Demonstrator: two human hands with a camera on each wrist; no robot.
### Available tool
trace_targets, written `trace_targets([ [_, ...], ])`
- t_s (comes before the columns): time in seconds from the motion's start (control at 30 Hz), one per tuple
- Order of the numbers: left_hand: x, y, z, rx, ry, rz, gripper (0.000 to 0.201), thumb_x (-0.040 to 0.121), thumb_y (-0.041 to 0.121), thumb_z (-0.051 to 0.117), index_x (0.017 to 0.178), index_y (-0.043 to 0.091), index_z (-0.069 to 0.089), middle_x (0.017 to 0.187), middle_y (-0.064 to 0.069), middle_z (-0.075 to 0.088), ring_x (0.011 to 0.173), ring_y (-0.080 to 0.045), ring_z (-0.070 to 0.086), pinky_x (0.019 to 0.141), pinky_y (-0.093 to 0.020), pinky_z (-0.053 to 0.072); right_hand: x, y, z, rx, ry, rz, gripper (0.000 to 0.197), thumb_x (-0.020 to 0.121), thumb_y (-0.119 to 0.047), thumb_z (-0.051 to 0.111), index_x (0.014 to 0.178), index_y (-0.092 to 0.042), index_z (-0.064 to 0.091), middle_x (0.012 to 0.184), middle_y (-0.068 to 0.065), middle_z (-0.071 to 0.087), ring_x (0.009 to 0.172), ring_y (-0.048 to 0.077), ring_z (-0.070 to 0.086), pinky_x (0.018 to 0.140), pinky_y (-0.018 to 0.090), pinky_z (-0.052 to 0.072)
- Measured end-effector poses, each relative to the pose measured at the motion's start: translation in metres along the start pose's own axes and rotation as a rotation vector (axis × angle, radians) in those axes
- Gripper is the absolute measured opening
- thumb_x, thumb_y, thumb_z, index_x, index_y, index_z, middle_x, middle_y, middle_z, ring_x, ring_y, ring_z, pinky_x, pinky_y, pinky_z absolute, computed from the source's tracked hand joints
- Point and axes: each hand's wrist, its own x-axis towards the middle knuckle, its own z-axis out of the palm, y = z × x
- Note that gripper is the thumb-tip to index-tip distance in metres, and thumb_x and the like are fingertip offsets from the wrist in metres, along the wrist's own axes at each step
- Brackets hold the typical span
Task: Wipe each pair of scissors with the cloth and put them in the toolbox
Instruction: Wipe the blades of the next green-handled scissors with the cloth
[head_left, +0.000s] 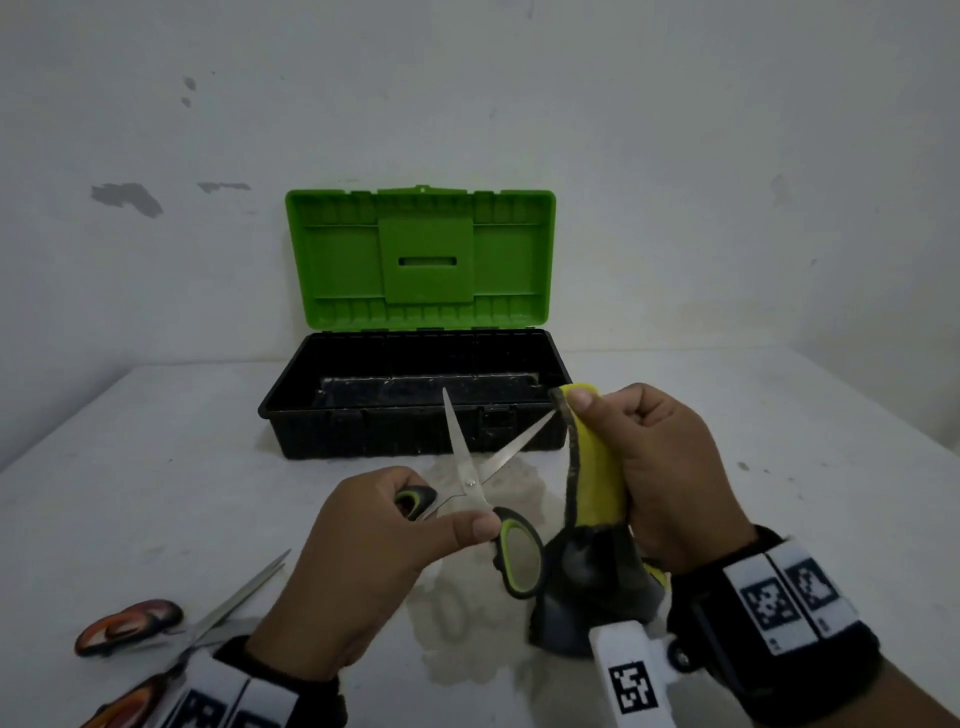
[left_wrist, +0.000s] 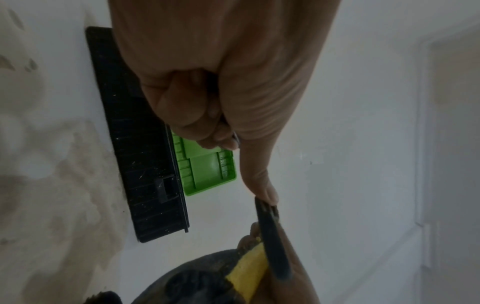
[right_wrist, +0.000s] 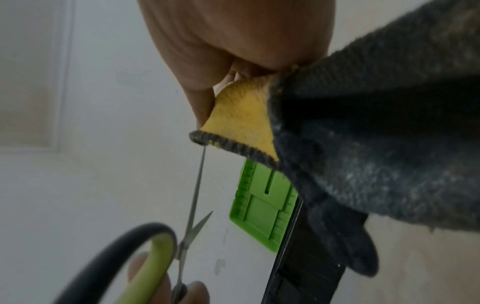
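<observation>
My left hand (head_left: 447, 514) grips the black-and-green handles of a pair of scissors (head_left: 470, 483), held above the table with the blades spread wide. My right hand (head_left: 587, 410) holds a yellow and dark grey cloth (head_left: 597, 467) and pinches its top fold round the tip of the right blade. The right wrist view shows that blade (right_wrist: 197, 185) running up into the cloth's (right_wrist: 241, 115) edge. In the left wrist view a handle (left_wrist: 272, 236) sticks out below my thumb. Behind the hands the black toolbox (head_left: 415, 431) stands with its green lid (head_left: 421, 260) raised.
Orange-handled scissors (head_left: 130, 626) lie on the white table (head_left: 779, 467) at the lower left, partly under my left wrist. A brownish stain marks the table below my hands. The toolbox stands against the white wall.
</observation>
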Motion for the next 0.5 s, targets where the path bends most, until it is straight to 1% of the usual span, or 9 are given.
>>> trace_targets([
  [0.03,0.000,0.001,0.001,0.040,0.027,0.022,0.057,0.043,0.055,0.085,0.051,0.024,0.039,0.047,0.010,0.032,0.044,-0.005,0.027,0.043,-0.018,0.028,-0.002,-0.002,-0.001,-0.036,-0.008,-0.017,0.033,0.066,-0.040,0.084,0.065,-0.015,0.062,0.070,0.015,0.058,0.066,0.023,0.053,0.062,0.039,0.046],
  [0.1,-0.001,0.000,0.002,0.119,0.074,0.063,0.060,0.043,0.060,0.084,0.055,0.021,0.040,0.047,0.010,0.034,0.045,-0.006,0.028,0.043,-0.018,0.030,-0.010,-0.005,0.000,-0.113,-0.050,-0.059,0.033,0.067,-0.039,0.084,0.066,-0.014,0.063,0.064,0.012,0.058,0.061,0.021,0.052,0.058,0.035,0.045],
  [0.2,-0.001,-0.001,0.004,0.202,0.129,0.110,0.063,0.044,0.064,0.082,0.058,0.015,0.045,0.047,0.009,0.035,0.045,-0.006,0.031,0.044,-0.017,0.034,-0.024,-0.003,0.008,-0.208,-0.110,-0.113,0.031,0.069,-0.034,0.087,0.068,-0.012,0.065,0.061,0.011,0.064,0.055,0.014,0.053,0.051,0.027,0.043],
  [0.27,-0.002,0.002,0.007,0.251,0.158,0.125,0.059,0.046,0.063,0.083,0.060,0.017,0.049,0.048,0.009,0.039,0.046,-0.006,0.034,0.046,-0.015,0.036,-0.029,0.004,0.014,-0.262,-0.121,-0.131,0.029,0.071,-0.031,0.087,0.068,-0.013,0.065,0.061,0.008,0.067,0.053,0.012,0.053,0.049,0.027,0.043],
  [0.4,-0.003,0.008,0.012,0.347,0.199,0.139,0.051,0.049,0.059,0.084,0.065,0.022,0.053,0.056,0.007,0.050,0.053,-0.007,0.042,0.046,-0.016,0.036,-0.034,0.015,0.024,-0.292,-0.096,-0.130,0.030,0.075,-0.034,0.086,0.068,-0.013,0.065,0.061,0.006,0.069,0.053,0.014,0.059,0.048,0.030,0.048],
  [0.5,-0.005,0.009,0.011,0.369,0.233,0.179,0.050,0.049,0.058,0.085,0.065,0.023,0.053,0.057,0.007,0.052,0.053,-0.006,0.044,0.053,-0.012,0.040,-0.036,0.015,0.030,-0.244,-0.062,-0.104,0.033,0.075,-0.035,0.085,0.064,-0.013,0.063,0.056,0.003,0.065,0.048,0.011,0.055,0.046,0.026,0.044],
])
